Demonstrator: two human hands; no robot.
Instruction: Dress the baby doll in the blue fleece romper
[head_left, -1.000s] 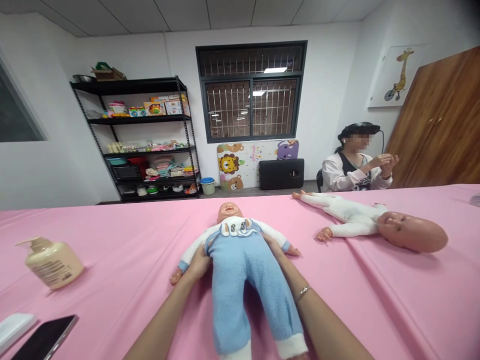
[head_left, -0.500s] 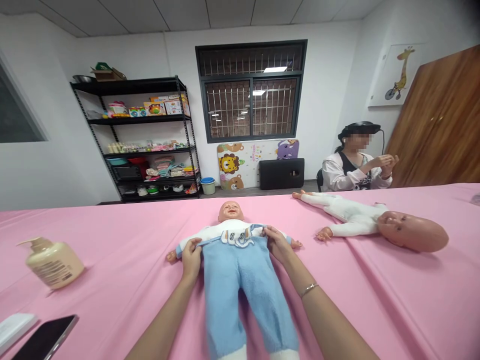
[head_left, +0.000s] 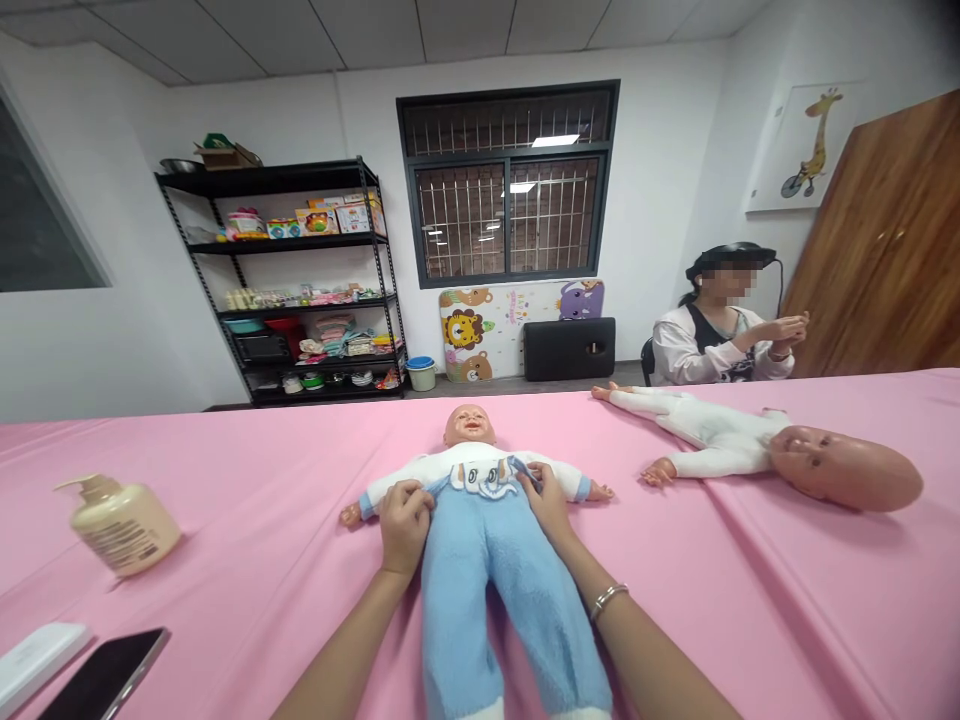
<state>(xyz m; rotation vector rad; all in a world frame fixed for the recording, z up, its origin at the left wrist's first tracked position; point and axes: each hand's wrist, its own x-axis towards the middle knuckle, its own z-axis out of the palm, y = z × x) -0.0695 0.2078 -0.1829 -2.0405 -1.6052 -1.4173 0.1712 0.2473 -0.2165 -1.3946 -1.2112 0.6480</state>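
A baby doll [head_left: 470, 428] lies on its back on the pink table cover [head_left: 247, 480], head away from me. It wears a white top and fluffy blue trousers [head_left: 495, 580]. My left hand [head_left: 405, 525] is curled on the trousers' waistband at the doll's right side. On the other side, my right hand [head_left: 546, 500] pinches the waistband; a bracelet sits on that wrist.
A second doll [head_left: 750, 450] in white lies at the right. A person sits behind the table at the right with raised hands. A cream pump bottle [head_left: 124, 525], a phone [head_left: 105, 685] and a white object [head_left: 37, 655] lie at the left. Shelves stand at the back wall.
The doll has been laid lower and flatter on the table. My hands moved from its sides to the top of the trousers and grip the waistband. The camera view shifted slightly.
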